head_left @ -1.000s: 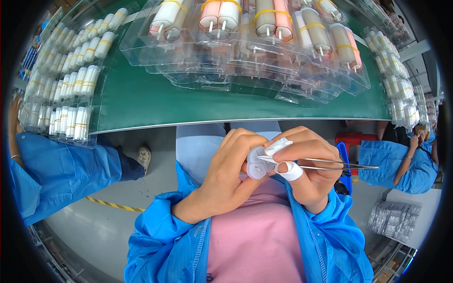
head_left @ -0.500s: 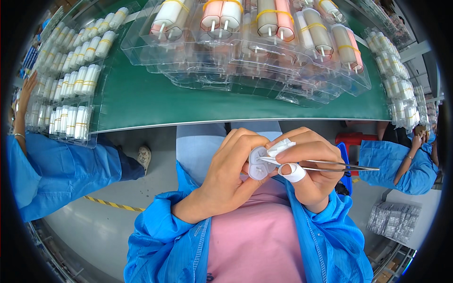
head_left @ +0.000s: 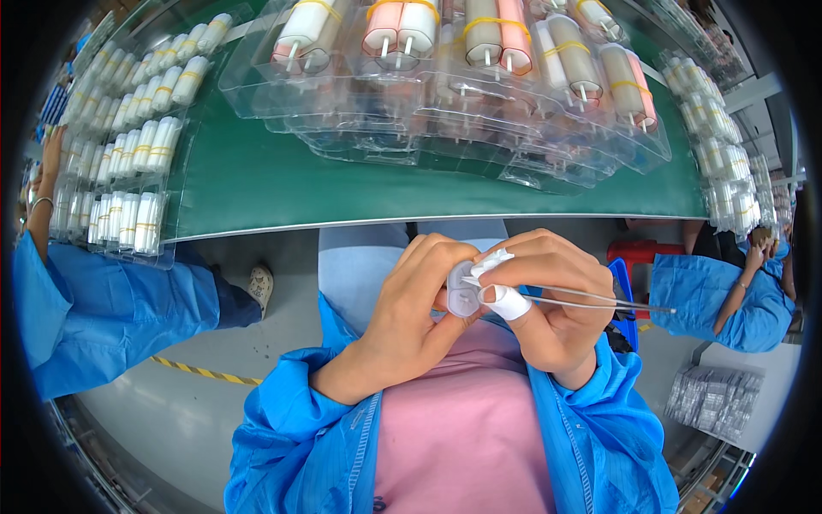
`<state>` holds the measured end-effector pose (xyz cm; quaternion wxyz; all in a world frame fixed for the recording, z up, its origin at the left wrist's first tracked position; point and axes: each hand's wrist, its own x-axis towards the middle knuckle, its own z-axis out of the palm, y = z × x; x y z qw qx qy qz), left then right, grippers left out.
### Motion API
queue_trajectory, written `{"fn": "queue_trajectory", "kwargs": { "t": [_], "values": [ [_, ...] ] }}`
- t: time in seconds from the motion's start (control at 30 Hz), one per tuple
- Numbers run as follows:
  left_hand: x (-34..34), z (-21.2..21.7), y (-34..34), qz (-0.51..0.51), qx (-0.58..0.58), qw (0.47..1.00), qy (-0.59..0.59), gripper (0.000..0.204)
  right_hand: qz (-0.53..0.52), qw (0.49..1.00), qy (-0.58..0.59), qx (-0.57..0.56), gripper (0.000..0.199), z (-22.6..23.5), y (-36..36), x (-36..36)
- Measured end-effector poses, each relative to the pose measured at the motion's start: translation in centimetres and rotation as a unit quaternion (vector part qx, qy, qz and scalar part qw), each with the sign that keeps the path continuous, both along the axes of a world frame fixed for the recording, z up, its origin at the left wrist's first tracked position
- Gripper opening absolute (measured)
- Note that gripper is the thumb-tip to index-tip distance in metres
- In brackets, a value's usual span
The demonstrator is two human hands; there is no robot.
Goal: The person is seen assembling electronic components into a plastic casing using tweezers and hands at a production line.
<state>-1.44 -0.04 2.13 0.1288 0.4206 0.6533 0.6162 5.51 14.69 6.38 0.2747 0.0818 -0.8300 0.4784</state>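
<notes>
My left hand [head_left: 411,313] grips a small white round plastic part [head_left: 463,298] close to my chest. My right hand [head_left: 548,295] holds metal tweezers [head_left: 591,301] whose tips point left into that part; the tweezers' far ends stick out to the right. White tape wraps my right thumb and a fingertip. Both hands are pressed together below the edge of the green table [head_left: 342,184]. How the part looks inside is hidden by my fingers.
Clear plastic trays [head_left: 445,94] with banded white, pink and beige cylinders lie on the green table. Trays of small white cylinders [head_left: 128,171] sit at left and at far right [head_left: 723,163]. Persons in blue coats sit at left [head_left: 94,317] and right [head_left: 719,295].
Nothing in my hands has visibly moved. The hand of the person on the left has risen slightly along the trays.
</notes>
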Motion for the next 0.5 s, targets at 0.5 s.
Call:
{"fn": "queue_trajectory", "kwargs": {
  "t": [0.5],
  "values": [
    [0.21, 0.05, 0.14, -0.001, 0.024, 0.999, -0.027, 0.035, -0.003, 0.999, 0.021, -0.034, 0.015, -0.09, -0.08, 0.14]
  ]
}}
